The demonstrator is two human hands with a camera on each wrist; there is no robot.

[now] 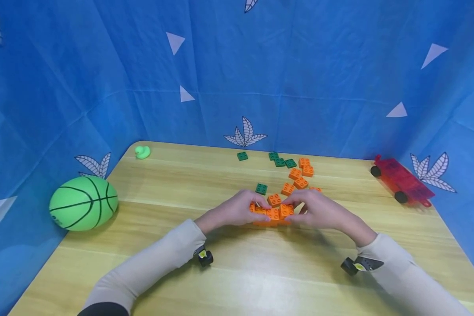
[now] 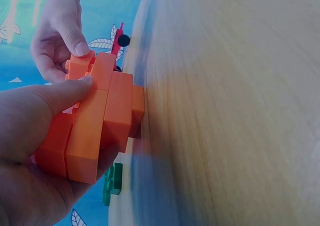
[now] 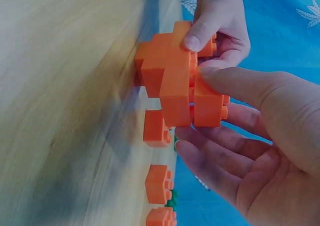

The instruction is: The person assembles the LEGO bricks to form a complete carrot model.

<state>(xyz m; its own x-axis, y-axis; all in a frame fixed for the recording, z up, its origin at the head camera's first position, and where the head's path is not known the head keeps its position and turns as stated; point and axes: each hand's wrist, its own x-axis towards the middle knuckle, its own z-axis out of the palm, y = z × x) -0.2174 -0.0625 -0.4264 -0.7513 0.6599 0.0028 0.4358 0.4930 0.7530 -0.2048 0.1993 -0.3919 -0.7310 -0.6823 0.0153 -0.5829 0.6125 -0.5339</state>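
An orange block build [image 1: 273,214] of stacked toy bricks, wider at the top and stepped inward below, is between both hands over the middle of the table. My left hand [image 1: 242,208] grips its left end, thumb along the near side and fingers behind. At the right end, my right hand [image 1: 320,210] pinches an orange brick [image 3: 207,103] on the top layer between thumb and fingers. In the right wrist view that brick sits against the studs of the long top row. A loose orange brick [image 1: 274,200] lies just behind the build.
Several orange bricks [image 1: 301,182] trail toward the back right, with green bricks [image 1: 280,162] behind and one green brick [image 1: 261,188] nearer. A green ball [image 1: 84,203] sits at left, a small duck [image 1: 142,152] at the back left corner, a red toy car [image 1: 403,181] at right.
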